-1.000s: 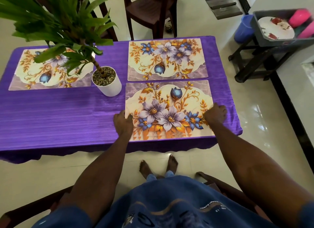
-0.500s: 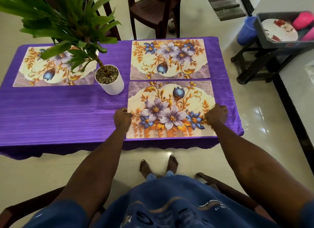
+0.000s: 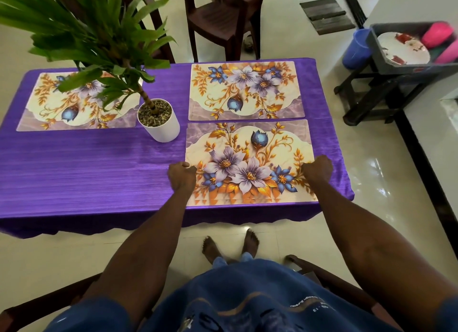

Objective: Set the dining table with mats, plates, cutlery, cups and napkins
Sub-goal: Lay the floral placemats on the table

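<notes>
Three floral place mats lie on the purple tablecloth point(image 3: 86, 170): one far left point(image 3: 49, 108), one far right point(image 3: 245, 91) and a near right mat point(image 3: 247, 143) at the table's front edge. My left hand point(image 3: 182, 176) grips the near mat's left edge with curled fingers. My right hand point(image 3: 317, 169) grips its right edge the same way. That mat lies flat on the cloth. A white plate point(image 3: 401, 49) and pink cups point(image 3: 437, 30) sit in a grey bin point(image 3: 396, 64) off to the right.
A potted plant in a white pot point(image 3: 161, 128) stands mid-table, its leaves covering part of the far left mat. A dark chair point(image 3: 218, 22) stands behind the table. The bin rests on a black stool point(image 3: 371, 96), with a blue bucket point(image 3: 355, 49) beside it.
Both hands have gone from lying on the near mat's edges to curled grips on them. The mat has barely shifted on the cloth.
</notes>
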